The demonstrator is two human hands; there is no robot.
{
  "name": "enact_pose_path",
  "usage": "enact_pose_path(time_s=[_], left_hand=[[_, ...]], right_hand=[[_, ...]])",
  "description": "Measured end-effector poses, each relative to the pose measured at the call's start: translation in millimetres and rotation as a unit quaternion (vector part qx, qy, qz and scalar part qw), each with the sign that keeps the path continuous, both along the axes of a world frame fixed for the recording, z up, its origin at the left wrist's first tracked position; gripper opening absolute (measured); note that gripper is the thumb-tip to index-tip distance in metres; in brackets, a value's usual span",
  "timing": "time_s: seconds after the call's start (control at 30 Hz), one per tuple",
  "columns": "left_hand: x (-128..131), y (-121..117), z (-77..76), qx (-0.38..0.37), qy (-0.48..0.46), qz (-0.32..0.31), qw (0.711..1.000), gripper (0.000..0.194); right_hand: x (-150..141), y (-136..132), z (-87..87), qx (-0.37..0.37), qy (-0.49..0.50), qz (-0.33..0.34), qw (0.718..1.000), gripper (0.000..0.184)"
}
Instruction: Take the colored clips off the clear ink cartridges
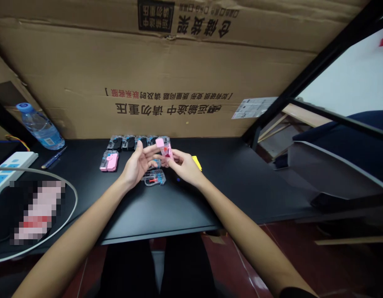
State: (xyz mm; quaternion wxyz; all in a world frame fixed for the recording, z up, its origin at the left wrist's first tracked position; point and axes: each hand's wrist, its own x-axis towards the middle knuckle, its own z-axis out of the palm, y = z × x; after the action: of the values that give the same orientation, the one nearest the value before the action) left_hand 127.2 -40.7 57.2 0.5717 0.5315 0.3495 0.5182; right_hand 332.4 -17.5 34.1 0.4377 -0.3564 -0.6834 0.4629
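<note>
Above the black desk (pixel 228 186), my right hand (pixel 184 165) pinches a small pink and clear plastic gadget (pixel 165 148) and holds it upright. My left hand (pixel 138 162) is beside it with fingers spread, fingertips touching the gadget's left side. Just below my hands a clear gadget with a red part (pixel 154 179) lies on the desk. A pink gadget (pixel 109 161) lies to the left. Behind it stands a row of several clear and black gadgets (pixel 126 142). A yellow piece (pixel 196 162) peeks out from behind my right hand.
A large cardboard sheet (pixel 166 78) stands as a wall behind the desk. At the left are a water bottle (pixel 40 127), a blue pen (pixel 53 158), a white power strip (pixel 8 167) and a grey cable loop (pixel 71 207). A black frame post (pixel 303 78) rises on the right.
</note>
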Motion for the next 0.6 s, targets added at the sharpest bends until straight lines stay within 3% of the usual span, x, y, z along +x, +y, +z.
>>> enact_pose_path(time_s=[0.07, 0.2, 0.4, 0.6], left_hand=[[-2, -1, -4.0, 0.087, 0.118, 0.023, 0.989, 0.066], [-1, -7, -11.6, 0.223, 0.307, 0.091, 0.921, 0.04], [10, -10, -14.3, 0.27, 0.352, 0.082, 0.892, 0.034], [7, -8, -14.7, 0.278, 0.383, 0.059, 0.879, 0.035]], right_hand=[[-2, -3, 0.2, -0.048, 0.021, 0.046, 0.998, 0.042], [-9, -7, -1.9, -0.136, 0.07, 0.082, 0.985, 0.081], [-14, -4, -7.0, -0.141, 0.056, 0.049, 0.987, 0.091], [-13, -6, -6.8, -0.127, 0.039, 0.07, 0.989, 0.094]])
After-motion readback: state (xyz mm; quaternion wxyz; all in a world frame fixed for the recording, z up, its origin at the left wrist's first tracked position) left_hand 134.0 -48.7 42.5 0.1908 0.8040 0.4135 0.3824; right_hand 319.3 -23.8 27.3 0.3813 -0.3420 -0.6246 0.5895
